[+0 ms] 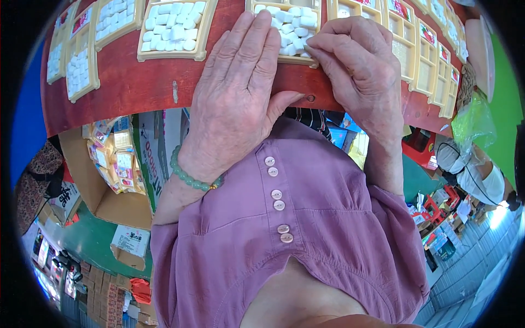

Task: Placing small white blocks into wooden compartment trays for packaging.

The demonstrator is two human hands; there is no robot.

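A cream plastic tray (299, 61) at the middle of the red table's near edge holds many small white pillow-shaped pieces (295, 27) that look like gum pellets. My left hand (235, 82) lies flat across the tray's left side, fingers stretched out and thumb apart, a green bead bracelet on its wrist. At the tray's right edge my right hand (363, 60) is closed in a pinch, thumb and forefinger tips against the pellets. Whatever sits between those fingertips is hidden. Left of my left hand stands another cream tray (172, 55), filled with similar white pellets.
More filled trays (82, 71) line the table (126, 82) at the left. Divided trays with red picture cards (404, 49) stand at the right. Below the table edge, a cardboard box (109, 205) holds many small packs. A clear plastic bag (476, 120) hangs at the right.
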